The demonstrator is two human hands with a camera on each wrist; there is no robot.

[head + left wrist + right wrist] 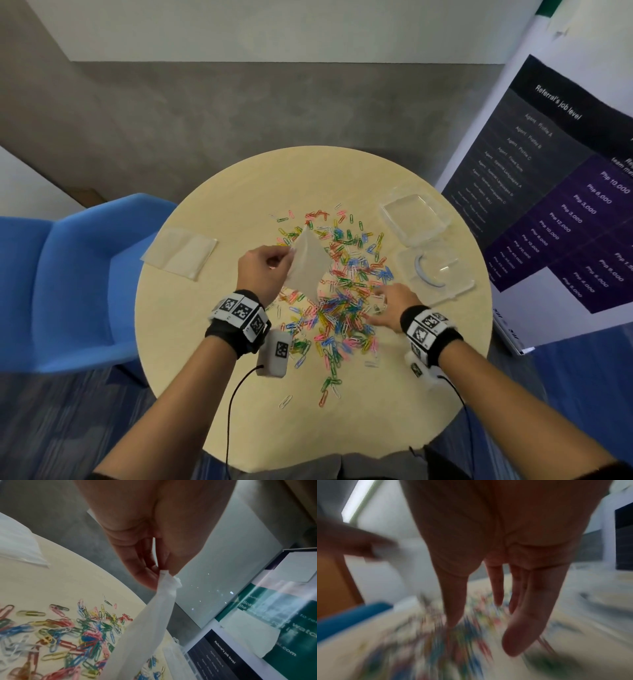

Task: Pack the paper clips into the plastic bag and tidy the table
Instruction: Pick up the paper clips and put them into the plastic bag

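Many coloured paper clips (342, 274) lie scattered over the middle of the round beige table (219, 377); the same paper clips (65, 639) fill the lower left of the left wrist view. My left hand (265, 270) pinches one edge of a small clear plastic bag (308, 263) and holds it above the clips. That plastic bag (145, 628) hangs from my left hand (161, 573) in the left wrist view. My right hand (383, 305) reaches into the pile with straight fingers (453, 601); that view is blurred.
A stack of spare clear bags (180, 253) lies at the table's left. An open clear plastic box (416, 216) and its lid part (435, 270) sit at the right. A blue chair (68, 281) stands left, a printed banner (565, 192) right.
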